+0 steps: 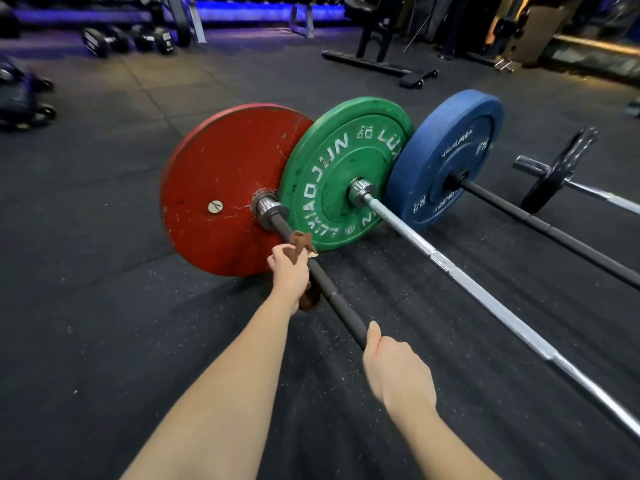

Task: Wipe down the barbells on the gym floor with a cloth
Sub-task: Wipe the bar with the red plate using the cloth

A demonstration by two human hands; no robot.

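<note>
Black bar [341, 306] lies on the floor [104, 271]. Its long axis runs from near right to far left, and the far end sits in a red plate [214, 188] standing on edge. Left hand [289, 275] grips a brown cloth [301, 242] round the black bar just short of the collar. Its fingers are curled tight over cloth and shaft, with the tips hidden underneath. Cloth ends stick out above and below the hand. Right hand [394, 365] grips the bare shaft nearer the camera, thumb [374, 332] laid along it, fingers wrapped under and out of sight. The shaft's near end is hidden behind the right hand and forearm. To the right, roughly parallel, lie three more:
- silver bar [485, 296] with green plate [332, 174]; whether this touches the red plate cannot be told
- dark bar [554, 233] with blue plate [450, 150]
- fourth bar [606, 197] with small black plate [554, 174]

All three are cut off at the right edge. The background is blurred, with dumbbells [128, 38] at far left.
</note>
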